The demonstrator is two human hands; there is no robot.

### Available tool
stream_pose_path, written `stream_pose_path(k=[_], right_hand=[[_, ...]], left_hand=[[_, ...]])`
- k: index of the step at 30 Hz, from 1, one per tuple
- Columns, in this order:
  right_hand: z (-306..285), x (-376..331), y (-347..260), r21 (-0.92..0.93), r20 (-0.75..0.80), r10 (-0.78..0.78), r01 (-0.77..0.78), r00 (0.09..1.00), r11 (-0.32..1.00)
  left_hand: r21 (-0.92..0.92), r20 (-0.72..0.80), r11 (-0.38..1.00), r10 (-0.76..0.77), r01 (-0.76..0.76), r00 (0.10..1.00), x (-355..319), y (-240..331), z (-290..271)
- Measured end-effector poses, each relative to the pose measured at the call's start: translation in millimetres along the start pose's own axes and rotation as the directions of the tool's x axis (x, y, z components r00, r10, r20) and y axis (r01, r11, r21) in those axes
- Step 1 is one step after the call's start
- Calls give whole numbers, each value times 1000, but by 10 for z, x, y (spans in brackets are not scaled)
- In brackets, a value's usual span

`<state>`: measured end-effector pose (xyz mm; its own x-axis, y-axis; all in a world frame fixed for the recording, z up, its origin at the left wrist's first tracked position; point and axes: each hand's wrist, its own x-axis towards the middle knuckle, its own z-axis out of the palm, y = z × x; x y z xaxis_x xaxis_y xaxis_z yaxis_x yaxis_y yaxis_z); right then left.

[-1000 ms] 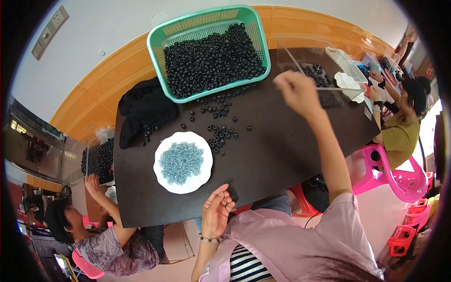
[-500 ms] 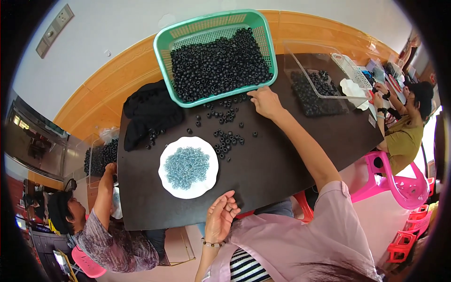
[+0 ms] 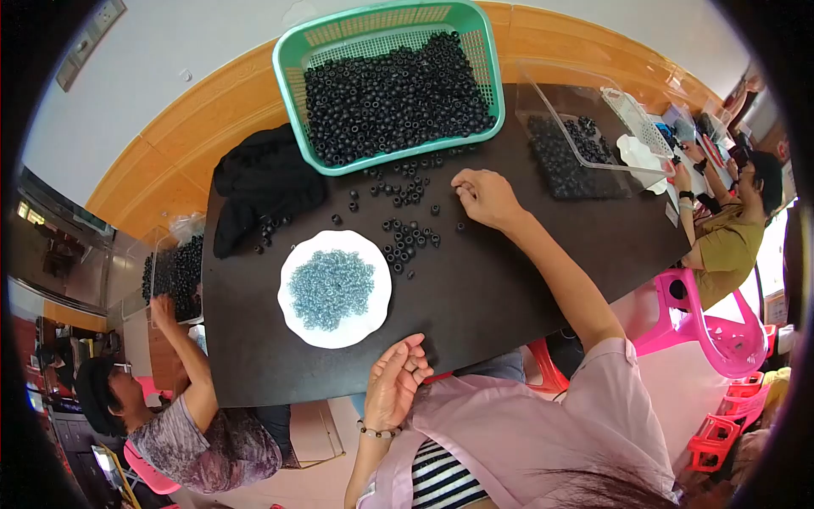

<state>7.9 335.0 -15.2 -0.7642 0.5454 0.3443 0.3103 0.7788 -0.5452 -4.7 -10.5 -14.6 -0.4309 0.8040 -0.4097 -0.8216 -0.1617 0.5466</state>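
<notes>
Close to the table's near edge is my left hand, palm up, with its fingers curled toward the thumb; anything between them is too small to make out. My right hand is over the tabletop, right of the loose black beads and in front of the green basket. Its fingers are drawn together, and I cannot see what they hold, if anything. Many round black beads with holes fill much of the basket. A white scalloped plate carries a heap of tiny clear blue-grey beads.
Black cloth lies left of the basket. At right stands a clear plastic bin with black beads. One person sits at left, reaching to another bead bin; another person works at far right beside a pink chair.
My right hand has drawn back from the basket's front rim toward me, fingers curling in. My left hand stays nearly in place. The person at left has moved an arm.
</notes>
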Motion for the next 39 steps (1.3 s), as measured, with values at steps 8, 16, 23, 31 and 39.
stream_pose_path(k=[8,16,23,31,39], right_hand=[[-201,-485,-85,94,21,-99,96,995,991],[-169,-610,-269,34,41,-112,111,993,993],[-330,-958,-1005,421,95,-215,156,972,893],[-191,-1384,-1322,588,51,-342,249,938,770],[-167,-1449,-1383,448,11,-410,362,912,817]], left_hand=[[4,11,1000,-5,5,1000,17,-4,-14],[28,-32,1000,3,-2,999,-2,-36,22],[64,-37,998,-2,4,999,-16,-2,87],[71,46,996,41,-44,998,4,-14,167],[81,-26,995,55,-53,998,-59,-92,73]])
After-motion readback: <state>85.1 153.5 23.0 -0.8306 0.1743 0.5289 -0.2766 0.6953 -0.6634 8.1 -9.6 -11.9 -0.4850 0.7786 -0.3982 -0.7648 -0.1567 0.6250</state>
